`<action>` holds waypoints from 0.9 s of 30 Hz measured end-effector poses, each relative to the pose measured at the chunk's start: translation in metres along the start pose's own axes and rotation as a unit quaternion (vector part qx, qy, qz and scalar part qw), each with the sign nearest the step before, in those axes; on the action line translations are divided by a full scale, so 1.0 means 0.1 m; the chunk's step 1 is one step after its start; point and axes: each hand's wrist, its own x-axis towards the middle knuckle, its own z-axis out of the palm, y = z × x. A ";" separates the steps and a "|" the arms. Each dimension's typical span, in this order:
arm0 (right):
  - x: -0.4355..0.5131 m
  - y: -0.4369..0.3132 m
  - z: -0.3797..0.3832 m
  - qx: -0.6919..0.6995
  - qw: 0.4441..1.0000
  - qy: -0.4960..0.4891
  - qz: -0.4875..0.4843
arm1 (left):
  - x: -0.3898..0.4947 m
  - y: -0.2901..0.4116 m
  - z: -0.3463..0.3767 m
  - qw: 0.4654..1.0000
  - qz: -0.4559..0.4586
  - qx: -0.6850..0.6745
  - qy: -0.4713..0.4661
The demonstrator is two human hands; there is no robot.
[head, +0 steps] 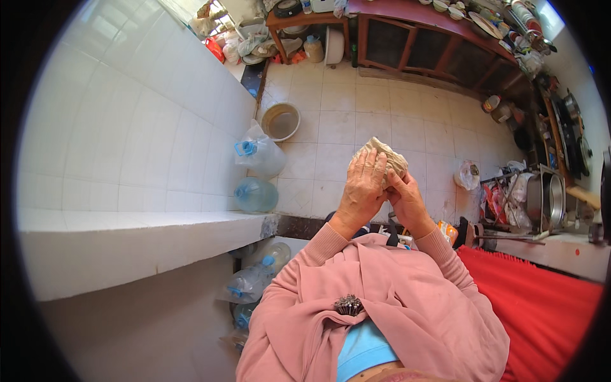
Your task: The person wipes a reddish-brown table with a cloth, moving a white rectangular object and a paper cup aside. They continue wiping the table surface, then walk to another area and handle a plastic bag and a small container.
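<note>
A crumpled, folded beige piece (390, 156), which may be cloth or paper, is held between my two hands in front of my chest, above the tiled floor. My left hand (363, 184) lies over its near left side, the fingers stretched flat across the surface. The thumb of my right hand (406, 196) presses the near right edge, and the rest of that hand is partly tucked below the piece. Both hands touch each other at the near side. The underside of the beige piece is hidden.
A round basin (297, 125) and large plastic water bottles (255, 195) stand by the white tiled wall (143, 143) at left. A dark red cabinet (432, 28) bears bowls. At right are a metal pot (555, 200) and red cloth (539, 305).
</note>
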 end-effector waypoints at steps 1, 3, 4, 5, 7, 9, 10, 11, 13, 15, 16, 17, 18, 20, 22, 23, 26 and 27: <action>0.15 -0.06 -0.02 -0.010 0.999 0.033 0.008 | 0.14 -0.07 0.07 1.000 0.000 -0.003 -0.005; 0.43 -0.14 -0.08 -0.004 0.997 0.076 0.011 | 0.42 -0.24 0.19 1.000 0.012 -0.005 -0.002; 0.57 -0.18 -0.13 0.006 0.998 0.067 -0.003 | 0.55 -0.32 0.25 1.000 0.019 -0.002 -0.018; 0.64 -0.25 -0.21 0.022 0.997 0.073 -0.014 | 0.68 -0.31 0.34 0.999 0.028 -0.001 -0.038; 0.89 -0.32 -0.34 0.045 0.995 0.081 -0.026 | 0.95 -0.51 0.49 0.996 0.040 -0.024 -0.073; 1.20 -0.43 -0.49 0.065 0.992 0.090 -0.060 | 1.29 -0.77 0.70 0.989 0.063 -0.083 -0.106; 1.37 -0.49 -0.56 0.068 0.993 0.092 -0.038 | 1.45 -0.90 0.78 0.983 0.073 -0.110 -0.124; 1.54 -0.58 -0.63 0.075 0.993 0.081 -0.032 | 1.63 -1.05 0.82 0.978 0.086 -0.136 -0.135; 1.85 -0.62 -0.64 0.125 0.981 0.134 -0.059 | 2.00 -1.27 0.86 0.966 0.091 -0.166 -0.174; 2.23 -0.80 -0.68 0.148 0.974 0.149 -0.090 | 2.54 -1.50 0.95 0.956 0.074 -0.184 -0.215; 2.41 -0.92 -0.75 0.148 0.971 0.162 -0.096 | 2.79 -1.60 1.02 0.951 0.064 -0.198 -0.230; 2.56 -1.03 -0.81 0.155 0.969 0.169 -0.098 | 2.96 -1.65 1.09 0.944 0.046 -0.208 -0.251; 2.70 -1.13 -0.86 0.163 0.966 0.167 -0.108 | 3.13 -1.69 1.17 0.938 0.029 -0.220 -0.265; 3.04 -1.31 -1.00 0.179 0.960 0.178 -0.120 | 3.53 -1.81 1.39 0.932 0.006 -0.245 -0.267; 3.29 -1.42 -1.14 0.198 0.958 0.169 -0.120 | 3.78 -1.90 1.56 0.936 0.012 -0.222 -0.272; 3.39 -1.49 -1.25 0.194 0.957 0.177 -0.119 | 3.88 -1.91 1.67 0.942 0.014 -0.208 -0.264; 3.76 -1.68 -1.46 0.187 0.966 0.141 -0.109 | 4.20 -2.00 1.99 0.965 0.047 -0.168 -0.194; 3.82 -1.73 -1.49 0.194 0.966 0.131 -0.106 | 4.24 -2.00 2.01 0.966 0.023 -0.172 -0.193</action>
